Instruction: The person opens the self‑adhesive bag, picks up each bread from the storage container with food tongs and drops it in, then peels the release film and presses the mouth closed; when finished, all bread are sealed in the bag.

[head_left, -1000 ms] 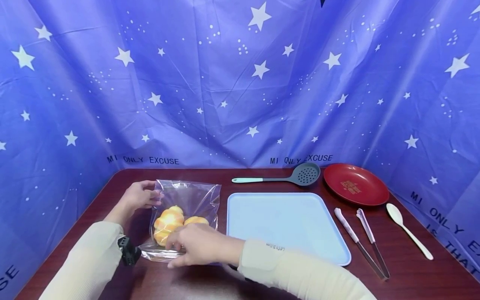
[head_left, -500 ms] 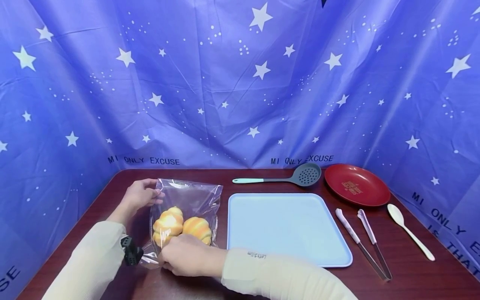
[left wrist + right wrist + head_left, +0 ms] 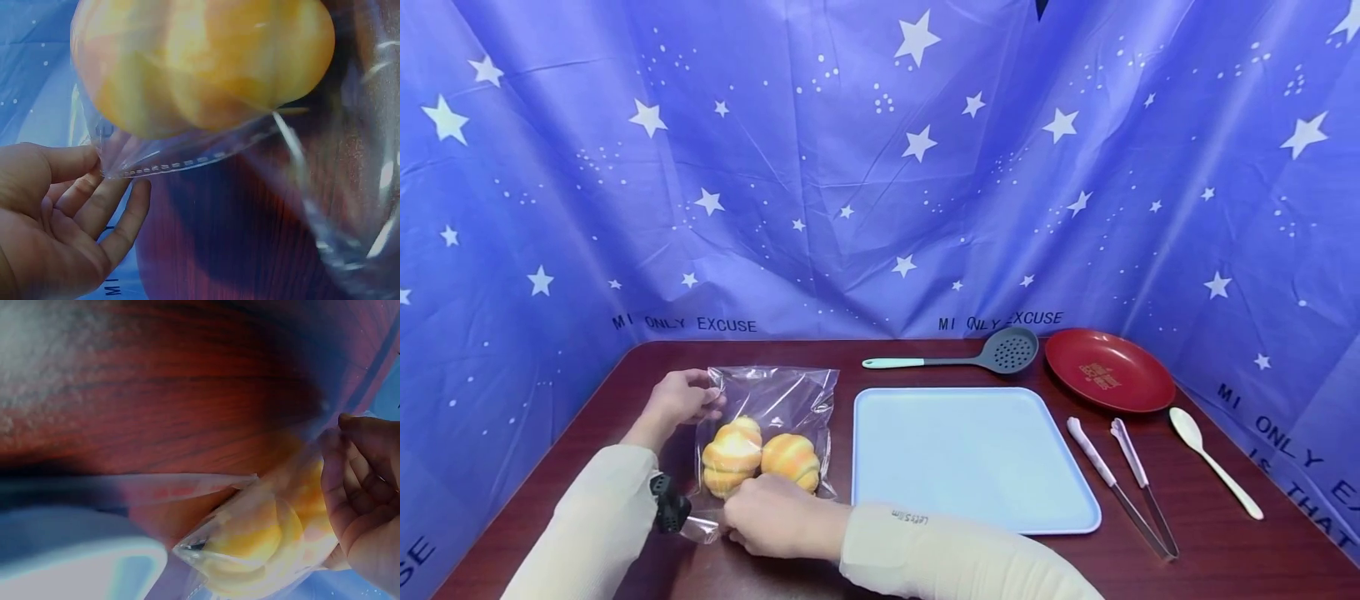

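A clear plastic bag [image 3: 775, 390] with two golden bread rolls inside lies at the left of the table. The left roll [image 3: 732, 454] is knobbly; the right roll [image 3: 793, 461] is rounder and ridged. My left hand [image 3: 677, 398] pinches the bag's far left corner, and in the left wrist view its fingertips meet at the seamed edge [image 3: 169, 167]. At the near edge my right hand [image 3: 775, 517] pinches the plastic between thumb and forefinger, clearly visible in the right wrist view, where the bag [image 3: 250, 537] stretches from the fingertips. This hand overlaps the rolls' near side.
A light blue tray [image 3: 970, 458] sits right of the bag. Behind it lies a slotted skimmer [image 3: 1009, 350] with a mint handle. At the right are a red plate [image 3: 1112, 367], metal tongs [image 3: 1138, 492] with pale grips and a white spoon [image 3: 1217, 462].
My right hand has shifted left and nearer along the bag's near edge and now pinches it, uncovering the right roll. The left hand stays at the far corner.
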Tool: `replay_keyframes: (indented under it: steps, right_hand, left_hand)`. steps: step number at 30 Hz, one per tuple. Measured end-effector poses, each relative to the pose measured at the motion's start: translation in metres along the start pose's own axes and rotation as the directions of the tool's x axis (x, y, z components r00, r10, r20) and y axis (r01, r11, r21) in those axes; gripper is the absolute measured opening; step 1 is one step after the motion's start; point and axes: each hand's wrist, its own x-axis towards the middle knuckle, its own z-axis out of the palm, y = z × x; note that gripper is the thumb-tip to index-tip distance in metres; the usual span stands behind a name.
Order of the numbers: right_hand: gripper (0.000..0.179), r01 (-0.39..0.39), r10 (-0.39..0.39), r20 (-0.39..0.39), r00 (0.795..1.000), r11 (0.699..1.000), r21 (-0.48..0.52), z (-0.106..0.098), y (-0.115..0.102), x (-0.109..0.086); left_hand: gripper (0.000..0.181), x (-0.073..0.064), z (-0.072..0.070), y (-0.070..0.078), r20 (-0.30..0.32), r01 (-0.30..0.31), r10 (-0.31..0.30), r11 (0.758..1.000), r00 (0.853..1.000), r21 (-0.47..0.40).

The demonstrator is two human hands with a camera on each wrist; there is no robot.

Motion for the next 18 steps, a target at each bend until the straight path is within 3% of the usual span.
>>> replay_keyframes:
  steps: [5, 10, 15, 18]
  right_hand:
    - [0.010, 0.029, -0.032, 0.036, 0.999, 0.996, 0.078, -0.002, 0.003, -0.004]
    - [0.017, 0.047, -0.050, 0.037, 0.998, 0.996, 0.071, -0.006, 0.010, -0.011]
    - [0.013, 0.028, -0.027, -0.019, 0.999, 0.994, 0.103, -0.013, 0.029, -0.020]
    - [0.011, -0.031, 0.039, -0.045, 0.998, 0.987, 0.158, -0.017, 0.043, -0.026]
  left_hand:
    - [0.044, 0.000, -0.002, 0.001, 0.045, -0.006, 0.007, 1.000, 0.999, -0.021]
    - [0.045, -0.001, -0.004, 0.004, 0.074, -0.013, 0.014, 1.000, 0.997, -0.004]
    - [0.046, -0.003, -0.005, 0.006, 0.095, -0.012, 0.014, 1.000, 0.995, -0.020]
    - [0.048, -0.005, -0.005, 0.005, 0.100, -0.005, 0.008, 0.999, 0.995, -0.033]
